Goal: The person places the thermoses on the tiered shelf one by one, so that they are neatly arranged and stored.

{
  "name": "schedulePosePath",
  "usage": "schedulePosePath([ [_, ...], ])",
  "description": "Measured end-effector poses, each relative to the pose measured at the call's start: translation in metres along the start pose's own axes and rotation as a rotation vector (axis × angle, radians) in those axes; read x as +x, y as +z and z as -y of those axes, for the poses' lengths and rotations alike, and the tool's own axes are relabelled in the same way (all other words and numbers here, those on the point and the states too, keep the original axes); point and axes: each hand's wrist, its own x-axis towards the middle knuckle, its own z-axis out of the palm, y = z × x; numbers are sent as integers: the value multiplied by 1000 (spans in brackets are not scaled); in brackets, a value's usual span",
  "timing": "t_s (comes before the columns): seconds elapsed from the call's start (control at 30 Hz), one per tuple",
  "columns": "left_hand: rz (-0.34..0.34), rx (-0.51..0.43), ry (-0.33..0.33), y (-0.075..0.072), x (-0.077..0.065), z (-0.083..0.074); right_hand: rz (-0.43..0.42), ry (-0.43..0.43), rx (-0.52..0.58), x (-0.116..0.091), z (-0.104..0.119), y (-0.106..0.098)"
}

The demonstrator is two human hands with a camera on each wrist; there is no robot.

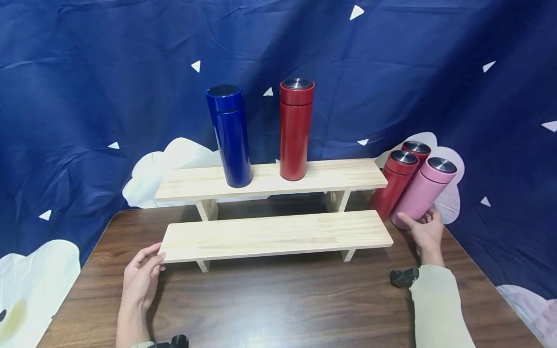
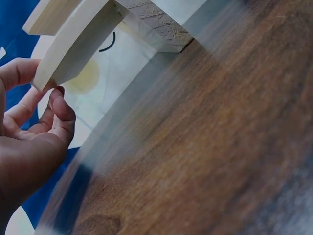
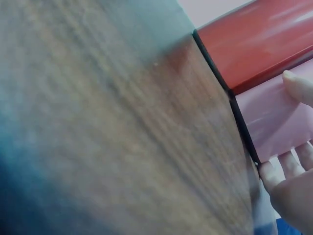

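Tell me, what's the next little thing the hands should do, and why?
I'd guess the right hand should gently lift the pink bottle. Its thumb and fingers hold that bottle low down, and the upper shelf has bare wood to the right of its red bottle, while the left hand grips an end of the lower shelf.

Pale sage-green sleeves with 2 small, chunky black wrist-worn devices

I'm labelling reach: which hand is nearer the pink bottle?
Right. The right hand grips the pink bottle near its base; the left hand is farther off, pinching the front shelf at its left end.
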Motion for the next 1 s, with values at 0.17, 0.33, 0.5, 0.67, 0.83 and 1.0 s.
schedulePosePath([
  [0.17, 5, -2, -7, 1, 1, 0, -26, 23, 25, -6, 6, -4],
  [0.33, -3, 0, -10, 0, 1, 0, -55, 10, 140, -15, 15, -11],
  [0.5, -9, 2, -7, -1, 1, 0, -79, -16, 219, -24, 23, -15],
  [0.67, -14, 25, -20, -1, 0, 0, -71, 11, 348, -28, 24, -16],
  [0.83, -17, 32, -26, 0, 0, -1, -65, 16, 380, -30, 25, -16],
  [1.0, -11, 17, -20, 0, 0, 0, -81, -3, 412, -35, 34, -14],
])
